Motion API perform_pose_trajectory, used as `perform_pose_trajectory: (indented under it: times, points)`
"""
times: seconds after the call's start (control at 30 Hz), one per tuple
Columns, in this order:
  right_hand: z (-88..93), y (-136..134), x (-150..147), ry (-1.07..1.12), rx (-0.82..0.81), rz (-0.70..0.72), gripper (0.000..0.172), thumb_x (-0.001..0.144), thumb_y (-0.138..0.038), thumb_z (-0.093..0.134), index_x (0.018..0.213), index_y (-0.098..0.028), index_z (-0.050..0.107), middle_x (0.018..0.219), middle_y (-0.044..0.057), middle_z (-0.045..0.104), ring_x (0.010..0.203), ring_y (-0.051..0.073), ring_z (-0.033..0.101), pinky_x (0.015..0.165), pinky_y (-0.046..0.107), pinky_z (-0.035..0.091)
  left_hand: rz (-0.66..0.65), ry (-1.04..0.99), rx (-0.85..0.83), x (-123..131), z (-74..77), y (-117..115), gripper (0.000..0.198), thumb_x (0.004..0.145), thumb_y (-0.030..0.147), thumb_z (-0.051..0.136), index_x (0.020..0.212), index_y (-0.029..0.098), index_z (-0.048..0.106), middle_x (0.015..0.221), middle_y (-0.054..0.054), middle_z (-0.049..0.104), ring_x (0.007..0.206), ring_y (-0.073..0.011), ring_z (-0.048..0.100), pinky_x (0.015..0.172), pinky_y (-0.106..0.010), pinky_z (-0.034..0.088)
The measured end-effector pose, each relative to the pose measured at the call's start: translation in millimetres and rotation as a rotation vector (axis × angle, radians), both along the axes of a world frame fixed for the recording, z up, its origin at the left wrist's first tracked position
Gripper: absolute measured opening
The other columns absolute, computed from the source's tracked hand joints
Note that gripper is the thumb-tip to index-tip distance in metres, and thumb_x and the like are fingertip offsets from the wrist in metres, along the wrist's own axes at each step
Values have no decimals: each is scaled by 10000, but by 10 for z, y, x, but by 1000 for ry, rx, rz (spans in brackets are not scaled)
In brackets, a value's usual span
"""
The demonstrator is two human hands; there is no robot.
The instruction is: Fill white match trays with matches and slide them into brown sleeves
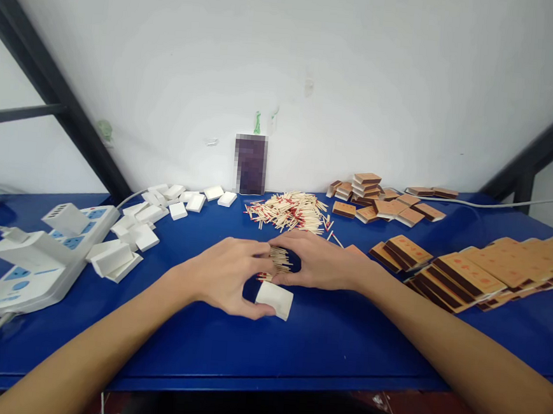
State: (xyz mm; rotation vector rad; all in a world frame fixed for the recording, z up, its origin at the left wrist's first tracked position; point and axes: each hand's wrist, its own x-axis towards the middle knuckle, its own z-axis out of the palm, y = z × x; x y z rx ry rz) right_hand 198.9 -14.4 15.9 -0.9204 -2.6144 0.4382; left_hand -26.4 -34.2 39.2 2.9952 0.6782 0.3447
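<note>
Head cam had the match bundle (280,259) just beyond the white tray (278,296), sticks running roughly left-right. Right hand (320,258) was closest, half-curled, matches between thumb and fingers; left hand (226,273) made a loose C, thumb on the tray, couldn't tell if gripping.

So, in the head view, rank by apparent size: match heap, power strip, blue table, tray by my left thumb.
Largest first:
Blue table
White power strip
Match heap
White matchbox tray by your left hand
</note>
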Motion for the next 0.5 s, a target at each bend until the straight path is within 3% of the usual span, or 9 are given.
perform_pose_trajectory:
  times: [0.3, 0.5]
  points:
    - [-34, -19, -68, 87, 36, 24, 345, 828, -386, 694, 1100, -179, 651, 1013, 79, 689, 948, 212, 624, 864, 362, 475, -34, 90, 44, 29, -53, -7, 298, 742, 464, 659, 835, 181, 667, 831, -34, 661, 744, -209, 623, 667, -331, 442]
    - [-146, 69, -83, 148, 59, -1, 192, 856, -269, 644, 1026, -186, 670, 992, 60, 709, 924, 195, 636, 854, 344, 467, 27, 76, 50, -26, -115, 93, 336, 789, 499, 628, 814, 166, 667, 808, -45, 651, 746, -202, 609, 714, -331, 435]
